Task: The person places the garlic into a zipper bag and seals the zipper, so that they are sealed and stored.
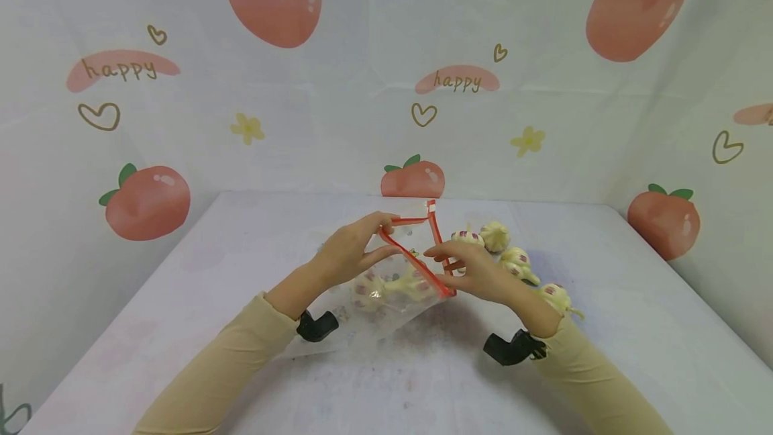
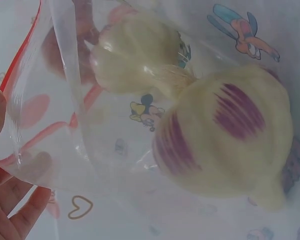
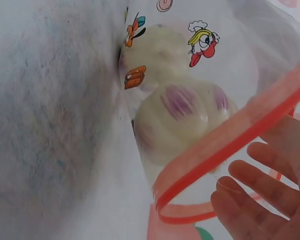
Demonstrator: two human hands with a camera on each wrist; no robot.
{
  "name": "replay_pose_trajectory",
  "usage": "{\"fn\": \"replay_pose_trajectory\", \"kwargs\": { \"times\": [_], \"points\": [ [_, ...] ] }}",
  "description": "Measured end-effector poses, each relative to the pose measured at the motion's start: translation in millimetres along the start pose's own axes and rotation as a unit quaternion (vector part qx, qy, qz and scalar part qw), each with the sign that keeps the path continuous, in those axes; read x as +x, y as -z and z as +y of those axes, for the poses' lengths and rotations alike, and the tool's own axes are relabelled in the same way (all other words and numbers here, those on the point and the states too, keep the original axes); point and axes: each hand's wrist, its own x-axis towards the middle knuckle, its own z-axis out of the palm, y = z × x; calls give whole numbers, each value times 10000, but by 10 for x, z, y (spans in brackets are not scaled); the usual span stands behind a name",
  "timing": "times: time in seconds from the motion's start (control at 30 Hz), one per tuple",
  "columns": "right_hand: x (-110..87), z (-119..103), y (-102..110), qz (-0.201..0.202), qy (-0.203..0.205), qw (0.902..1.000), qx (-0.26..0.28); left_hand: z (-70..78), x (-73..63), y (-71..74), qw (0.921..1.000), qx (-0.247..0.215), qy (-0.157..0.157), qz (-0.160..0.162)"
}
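A clear zip bag (image 1: 398, 317) with a red-edged mouth (image 3: 210, 162) lies in front of me, its mouth spread wide. Inside are two garlic bulbs (image 2: 225, 135), pale with purple streaks, seen through the plastic. My left hand (image 1: 350, 247) grips the bag's rim at the left corner of the mouth. At the right side of the mouth is my right hand (image 1: 477, 270), its fingers (image 3: 260, 185) apart and loosely extended at the red rim. Nothing shows between those fingers. Cartoon prints partly cover the bulbs in the right wrist view.
Several more garlic bulbs (image 1: 516, 262) lie on the white table (image 1: 386, 395) to the right of the bag, close to my right hand and forearm. Black wrist mounts (image 1: 510, 348) sit at both cuffs. Behind the table hangs a printed cloth (image 1: 338, 119).
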Motion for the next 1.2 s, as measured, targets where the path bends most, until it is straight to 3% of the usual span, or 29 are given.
{"fn": "replay_pose_trajectory", "kwargs": {
  "times": [0.27, 0.73, 0.97, 1.2],
  "points": [
    [-51, 54, 53, 442, 89, 9989, 110, -14, 3, 24, 10000, -49, 27, 68],
    [-143, 127, 173, 715, 27, 9974, 41, -14, 2, 49, 9998, -96, 36, 176],
    [-234, 167, 264, 901, -270, 9955, -105, -27, -10, 59, 9998, -42, 64, 191],
    [-323, 204, 367, 777, -565, 9950, -281, -29, -11, 58, 9998, -68, 145, 154]
  ]
}}
